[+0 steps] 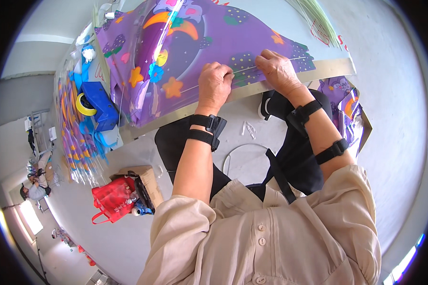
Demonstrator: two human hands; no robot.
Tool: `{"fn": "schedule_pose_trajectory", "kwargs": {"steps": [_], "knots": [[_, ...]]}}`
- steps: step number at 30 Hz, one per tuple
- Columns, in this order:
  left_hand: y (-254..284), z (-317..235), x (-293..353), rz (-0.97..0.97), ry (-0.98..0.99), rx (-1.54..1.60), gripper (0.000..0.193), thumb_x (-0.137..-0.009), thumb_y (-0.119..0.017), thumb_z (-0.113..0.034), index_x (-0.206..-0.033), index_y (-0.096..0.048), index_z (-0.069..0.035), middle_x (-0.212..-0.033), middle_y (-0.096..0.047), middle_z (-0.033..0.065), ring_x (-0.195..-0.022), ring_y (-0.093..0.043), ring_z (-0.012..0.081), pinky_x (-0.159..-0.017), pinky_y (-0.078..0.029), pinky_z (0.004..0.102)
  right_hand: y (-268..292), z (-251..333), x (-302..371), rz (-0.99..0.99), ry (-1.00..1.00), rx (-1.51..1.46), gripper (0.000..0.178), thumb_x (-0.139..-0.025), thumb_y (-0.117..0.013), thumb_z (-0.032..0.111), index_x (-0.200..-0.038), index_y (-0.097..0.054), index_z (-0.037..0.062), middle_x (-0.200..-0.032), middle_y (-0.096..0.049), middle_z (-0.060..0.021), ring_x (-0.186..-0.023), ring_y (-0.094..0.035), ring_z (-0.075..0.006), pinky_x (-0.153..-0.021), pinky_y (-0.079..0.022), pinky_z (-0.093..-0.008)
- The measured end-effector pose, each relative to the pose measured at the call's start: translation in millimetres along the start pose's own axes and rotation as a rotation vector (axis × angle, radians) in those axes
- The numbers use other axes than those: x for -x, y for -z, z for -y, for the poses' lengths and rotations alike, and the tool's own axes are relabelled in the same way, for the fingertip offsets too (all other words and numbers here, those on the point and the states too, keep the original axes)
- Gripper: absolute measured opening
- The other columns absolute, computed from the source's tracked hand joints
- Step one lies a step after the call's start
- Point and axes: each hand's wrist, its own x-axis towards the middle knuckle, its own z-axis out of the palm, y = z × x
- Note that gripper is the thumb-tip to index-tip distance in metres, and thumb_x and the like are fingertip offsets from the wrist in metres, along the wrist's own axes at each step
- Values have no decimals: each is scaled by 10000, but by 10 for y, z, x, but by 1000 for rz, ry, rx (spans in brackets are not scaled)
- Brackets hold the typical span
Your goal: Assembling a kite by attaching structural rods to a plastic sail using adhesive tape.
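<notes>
A shiny purple plastic sheet (195, 64), printed with moons, stars and clouds, lies over the table with a raised fold on its left side. Along its near edge runs a thin white stick (295, 59), straight as a line; whether it is a rod or taut cord is hard to tell. My left hand (215, 84) is closed, thumb and fingers pinched at this line near the sheet's middle. Farther right, my right hand (278, 71) also pinches at it, fingers curled over the edge. The fingertips of both hands partly cover what they grip.
A metal strip (328, 69) edges the table. To the left stand a blue tape dispenser (99, 105) with yellow tape and hanging printed sheets (73, 137). Pale thin sticks (318, 21) lie at the far right. On the floor are a red bag (113, 197) and a cardboard box (150, 183).
</notes>
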Motion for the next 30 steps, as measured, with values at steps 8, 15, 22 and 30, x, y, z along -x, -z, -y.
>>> {"fn": "schedule_pose_trajectory", "kwargs": {"steps": [8, 15, 22, 30], "knots": [[-28, -36, -1, -58, 61, 13, 49, -684, -660, -42, -714, -622, -31, -712, -580, 87, -707, -557, 279, -633, -448, 375, -2, 16, -15, -5, 3, 59, 197, -651, -594, 46, -844, -567, 76, -820, -536, -81, -833, -586, -264, -674, -501, -356], [-106, -2, -4, -86, 44, -54, 68, -663, -661, -25, -715, -623, -46, -714, -571, 72, -743, -555, 268, -661, -451, 375, -44, -12, -32, 29, -48, -5, 206, -682, -565, 24, -884, -570, 66, -834, -525, -91, -838, -575, -275, -696, -495, -357], [-132, -18, -19, -77, 56, -101, 62, -658, -664, -42, -708, -631, -56, -717, -567, 63, -754, -553, 265, -661, -452, 371, -86, -78, -60, 17, 53, 8, 250, -649, -573, 10, -896, -556, 43, -852, -523, -110, -854, -569, -288, -725, -488, -359], [-151, -17, -22, -93, 29, -138, 60, -653, -661, -47, -703, -630, -58, -710, -565, 60, -752, -553, 266, -664, -455, 373, -122, -22, -77, 6, 80, 8, 255, -632, -571, 0, -883, -548, 39, -851, -526, -107, -845, -568, -285, -719, -485, -359]]}}
